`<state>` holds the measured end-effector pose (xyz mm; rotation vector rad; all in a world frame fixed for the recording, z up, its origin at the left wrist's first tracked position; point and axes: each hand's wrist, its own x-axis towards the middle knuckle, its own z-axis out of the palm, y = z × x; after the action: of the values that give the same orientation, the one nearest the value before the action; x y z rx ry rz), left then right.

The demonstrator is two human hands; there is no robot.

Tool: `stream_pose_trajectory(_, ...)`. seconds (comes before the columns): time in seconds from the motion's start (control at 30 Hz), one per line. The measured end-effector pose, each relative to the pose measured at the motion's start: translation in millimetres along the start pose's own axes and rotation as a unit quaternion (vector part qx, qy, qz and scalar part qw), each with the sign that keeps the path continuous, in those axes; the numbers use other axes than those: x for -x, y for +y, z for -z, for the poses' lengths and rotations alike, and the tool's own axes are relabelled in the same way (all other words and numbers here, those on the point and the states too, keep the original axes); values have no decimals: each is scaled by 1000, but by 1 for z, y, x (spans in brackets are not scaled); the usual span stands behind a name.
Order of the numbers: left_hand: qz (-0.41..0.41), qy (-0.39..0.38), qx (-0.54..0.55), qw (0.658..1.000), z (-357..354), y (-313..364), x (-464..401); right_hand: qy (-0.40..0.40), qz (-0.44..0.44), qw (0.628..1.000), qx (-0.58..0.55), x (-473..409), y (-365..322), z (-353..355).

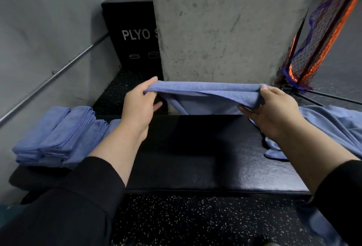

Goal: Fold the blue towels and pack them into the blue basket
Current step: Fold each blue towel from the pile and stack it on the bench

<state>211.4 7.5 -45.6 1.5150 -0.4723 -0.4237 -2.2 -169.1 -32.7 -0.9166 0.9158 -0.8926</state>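
Blue towel (207, 96) held taut above black bench (195, 157), long axis left-right, fold hanging down. Left hand (137, 108) pinches left end, right hand (272, 112) grips right end. Folded stack (56, 136) on bench's left end, loose towels (333, 126) at right.

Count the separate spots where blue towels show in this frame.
3: a towel held between the left hand and right hand, a folded stack at the bench's left end, a loose pile at right. Individual towels can't be counted.
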Motion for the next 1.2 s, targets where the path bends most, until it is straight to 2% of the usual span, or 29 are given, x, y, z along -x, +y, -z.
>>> stream_pose_trajectory(0.1, -114, 2, -171, 979, 1, 0, 2, 10, -6, 999, 29, -3, 1, 6)
stream_pose_trajectory(0.2, -158, -12, -287, 945, 3, -6, 2, 12, 7, 999, 48, -6, 2, 14)
stream_pose_trajectory(0.3, -159, -4, -321, 934, 9, -13, 5, -5, 10, 996, 83, -10, 3, 21)
stream_pose_trajectory(0.47, -194, 21, -327, 925, 27, -18, 10, -126, -24, 981, 142, 7, 7, 24)
stream_pose_trajectory(0.53, -203, 25, -353, 913, 36, -22, 9, -148, -6, 961, 233, 13, 10, 30)
stream_pose_trajectory(0.57, -216, 16, -369, 904, 41, -24, 9, -150, 34, 928, 339, 13, 13, 35)
stream_pose_trajectory(0.63, -238, -45, -390, 888, 47, -27, 11, -151, 126, 802, 565, 13, 21, 43)
stream_pose_trajectory(0.67, -231, -96, -399, 882, 50, -29, 14, -160, 136, 753, 624, 15, 26, 47)
stream_pose_trajectory(0.77, -145, -242, -453, 846, 54, -44, 28, -223, 126, 683, 684, 20, 50, 60)
stream_pose_trajectory(0.87, -99, -288, -539, 785, 56, -62, 40, -268, 111, 606, 741, 22, 70, 74)
stream_pose_trajectory(0.93, -96, -312, -565, 758, 57, -73, 43, -265, 126, 567, 769, 19, 79, 81)
stream_pose_trajectory(1.0, -88, -326, -579, 742, 59, -76, 44, -238, 187, 531, 791, 18, 83, 85)
stream_pose_trajectory(1.1, -81, -315, -575, 751, 61, -80, 42, -184, 302, 476, 806, 17, 87, 89)
stream_pose_trajectory(1.2, -78, -306, -574, 756, 60, -80, 43, -198, 359, 486, 772, 14, 95, 91)
